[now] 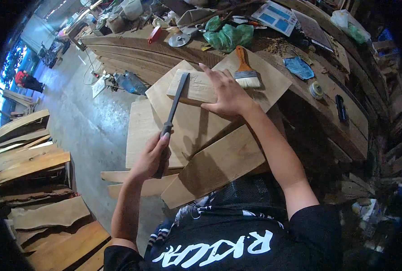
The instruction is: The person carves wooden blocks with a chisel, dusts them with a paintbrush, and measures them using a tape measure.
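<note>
My left hand (155,156) is closed round the dark handle of a flat file (178,99), whose long blade points away from me. The blade's far end lies over the left end of a pale wooden block (193,86). My right hand (228,92) grips the block's right part, with the thumb on its near side and the fingers across its top. Under the block are several flat wooden boards (174,131), overlapping at angles. A paintbrush (246,67) with an orange handle and pale bristles lies on a board just beyond my right hand.
Stacked planks (151,45) curve along the back, carrying a green plastic bag (230,37), a blue cloth-like piece (299,67) and a tape roll (316,89). More cut boards (34,167) are piled at left. A plastic bottle (131,82) stands near the floor. Another person (27,80) is far left.
</note>
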Available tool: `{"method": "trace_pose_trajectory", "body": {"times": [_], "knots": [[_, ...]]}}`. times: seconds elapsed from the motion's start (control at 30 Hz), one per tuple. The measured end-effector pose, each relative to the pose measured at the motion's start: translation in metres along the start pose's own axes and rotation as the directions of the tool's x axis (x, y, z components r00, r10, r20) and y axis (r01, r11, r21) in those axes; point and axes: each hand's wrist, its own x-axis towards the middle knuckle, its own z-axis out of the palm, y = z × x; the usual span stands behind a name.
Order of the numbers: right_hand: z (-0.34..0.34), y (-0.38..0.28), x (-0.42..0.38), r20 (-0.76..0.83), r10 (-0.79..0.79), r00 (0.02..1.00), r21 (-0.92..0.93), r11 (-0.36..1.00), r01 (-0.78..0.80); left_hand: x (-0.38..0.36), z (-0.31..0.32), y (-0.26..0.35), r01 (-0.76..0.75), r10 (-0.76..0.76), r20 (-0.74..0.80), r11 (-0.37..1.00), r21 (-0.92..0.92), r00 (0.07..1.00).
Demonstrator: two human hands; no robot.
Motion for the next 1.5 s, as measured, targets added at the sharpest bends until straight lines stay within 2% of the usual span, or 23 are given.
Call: {"method": "trace_pose_trajectory", "body": {"times": [0.13,0.23,0.37,0.43,0.53,0.63,0.8,0.9,0.93,1.03,1.07,1.1,1.13,1.2,1.23,1.27,1.3,1.33,1.37,1.4,1.43,1.47,1.5], "knots": [[0.001,0.000,0.000,0.012,0.018,1.000,0.000,1.000,-0.018,-0.013,0.008,-0.002,0.013,-0.013,-0.024,1.000,0.022,1.000],[-0.004,0.003,0.001,0.047,0.002,0.999,0.026,1.000,-0.004,-0.040,0.009,-0.007,0.096,-0.096,-0.021,0.995,-0.004,0.995],[-0.018,-0.003,-0.008,0.076,-0.010,0.997,0.064,0.998,0.005,-0.066,0.018,-0.019,0.074,-0.081,-0.074,0.993,-0.097,0.994],[-0.022,-0.002,-0.014,0.103,0.017,0.995,0.066,0.998,-0.023,-0.065,0.015,-0.023,0.034,-0.038,-0.060,0.997,-0.069,0.997],[-0.029,0.005,-0.023,0.094,-0.014,0.995,0.065,0.998,0.008,-0.051,0.022,-0.021,0.078,-0.090,-0.118,0.992,-0.101,0.989],[-0.041,0.006,-0.032,0.103,-0.012,0.995,0.076,0.997,0.004,-0.031,0.031,-0.010,0.028,-0.035,-0.057,0.994,-0.105,0.998],[-0.061,0.000,-0.050,0.149,0.046,0.988,0.130,0.989,-0.065,-0.005,0.027,0.015,-0.050,0.054,-0.056,0.997,0.064,0.997],[-0.061,0.006,-0.061,0.004,-0.071,0.997,0.100,0.993,0.070,0.017,0.032,0.046,-0.098,0.119,-0.057,0.953,0.287,0.991],[-0.062,0.006,-0.064,-0.024,-0.050,0.998,0.086,0.995,0.052,0.030,0.034,0.054,-0.155,0.163,0.000,0.936,0.316,0.987],[-0.072,0.001,-0.082,-0.124,0.009,0.992,0.023,1.000,-0.006,0.069,0.067,0.090,-0.208,0.188,0.103,0.949,0.239,0.977],[-0.079,0.003,-0.087,-0.160,0.029,0.987,0.007,1.000,-0.028,0.090,0.079,0.097,-0.246,0.220,0.121,0.927,0.283,0.968],[-0.086,0.005,-0.092,-0.194,0.046,0.980,-0.006,0.999,-0.048,0.110,0.090,0.106,-0.287,0.244,0.210,0.936,0.206,0.947],[-0.095,0.009,-0.098,-0.227,0.061,0.972,-0.017,0.998,-0.066,0.137,0.099,0.114,-0.304,0.226,0.270,0.905,0.297,0.936],[-0.125,0.021,-0.112,-0.270,0.231,0.935,-0.125,0.954,-0.272,0.172,0.132,0.127,-0.341,0.251,0.360,0.916,0.213,0.899],[-0.136,0.039,-0.120,-0.354,0.247,0.902,-0.175,0.930,-0.324,0.196,0.150,0.128,-0.429,0.302,0.387,0.853,0.299,0.871],[-0.144,0.064,-0.130,-0.444,0.254,0.859,-0.222,0.898,-0.380,0.231,0.170,0.118,-0.433,0.331,0.438,0.888,0.155,0.836],[-0.153,0.093,-0.144,-0.502,0.328,0.800,-0.269,0.820,-0.505,0.224,0.189,0.141,-0.351,0.181,0.446,0.874,0.336,0.876],[-0.159,0.122,-0.157,-0.566,0.384,0.729,-0.304,0.725,-0.618,0.257,0.208,0.135,-0.406,0.238,0.514,0.881,0.242,0.824],[-0.163,0.144,-0.169,-0.587,0.434,0.683,-0.323,0.648,-0.690,0.275,0.230,0.133,-0.409,0.265,0.507,0.892,0.194,0.820],[-0.163,0.163,-0.180,-0.609,0.482,0.630,-0.333,0.565,-0.755,0.273,0.249,0.142,-0.301,0.202,0.440,0.939,0.167,0.875],[-0.163,0.179,-0.188,-0.631,0.526,0.570,-0.335,0.478,-0.812,0.315,0.263,0.128,-0.477,0.323,0.573,0.868,0.137,0.753],[-0.162,0.194,-0.196,-0.597,0.551,0.583,-0.327,0.496,-0.804,0.356,0.277,0.114,-0.627,0.429,0.678,0.777,0.060,0.596],[-0.159,0.206,-0.204,-0.558,0.580,0.593,-0.316,0.513,-0.798,0.329,0.289,0.125,-0.534,0.351,0.637,0.838,0.113,0.686]]}}
